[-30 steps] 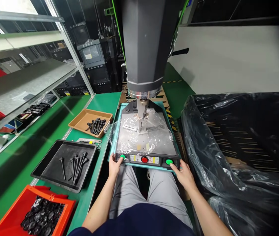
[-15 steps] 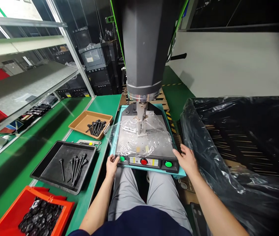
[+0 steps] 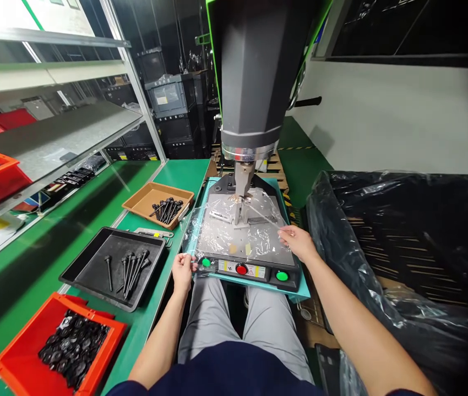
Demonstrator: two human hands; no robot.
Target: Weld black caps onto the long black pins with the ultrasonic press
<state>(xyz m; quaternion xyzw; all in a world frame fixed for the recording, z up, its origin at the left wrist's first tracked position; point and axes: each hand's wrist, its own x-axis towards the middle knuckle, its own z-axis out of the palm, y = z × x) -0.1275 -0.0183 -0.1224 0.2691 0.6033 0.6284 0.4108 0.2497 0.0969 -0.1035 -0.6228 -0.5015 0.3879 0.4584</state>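
My left hand (image 3: 183,269) rests against the front left corner of the press base (image 3: 295,286), fingers loosely curled, thumb beside the left green button (image 3: 206,263). My right hand (image 3: 299,242) hovers over the plastic-covered metal plate (image 3: 234,239), fingertips drawn together and pointing toward the small fixture (image 3: 240,214) under the press horn (image 3: 244,177). A thin pale line runs from the fixture to those fingertips; I cannot make out what it is. A red button (image 3: 241,269) and a right green button (image 3: 282,276) sit on the front panel.
A black tray (image 3: 93,269) holds several black pins, and a tan tray (image 3: 143,201) holds more. The red bin (image 3: 19,352) at front left contains black caps. A large black-bagged crate (image 3: 403,247) stands to the right. Metal shelving (image 3: 52,137) runs along the left.
My right hand left the right green button and moved up over the plate toward the fixture. My left hand slipped slightly back from the left button. The press horn has risen off the fixture.
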